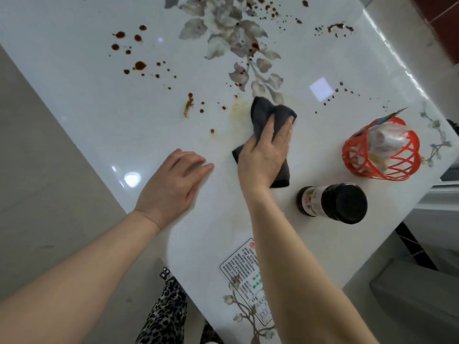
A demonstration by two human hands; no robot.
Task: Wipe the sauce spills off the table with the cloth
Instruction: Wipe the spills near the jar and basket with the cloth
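My right hand (pixel 263 155) presses a dark grey cloth (pixel 264 115) flat onto the glossy white table (pixel 87 78), fingers spread over it. A pale yellowish smear (pixel 238 109) lies just left of the cloth. My left hand (pixel 173 182) rests palm down on the table near its left edge, holding nothing. Brown sauce drops (pixel 139 65) are scattered at the far left. A streak of sauce (pixel 188 106) sits nearer. More sauce spots (pixel 270 11) and a sauce smudge (pixel 335 27) lie at the far right.
A dark sauce bottle (pixel 332 203) stands right of my right forearm. Behind it is a red lattice basket (pixel 380 150) holding plastic-wrapped items. A printed label sticker (pixel 246 274) is stuck near the table's front corner. Floor shows beyond the left table edge.
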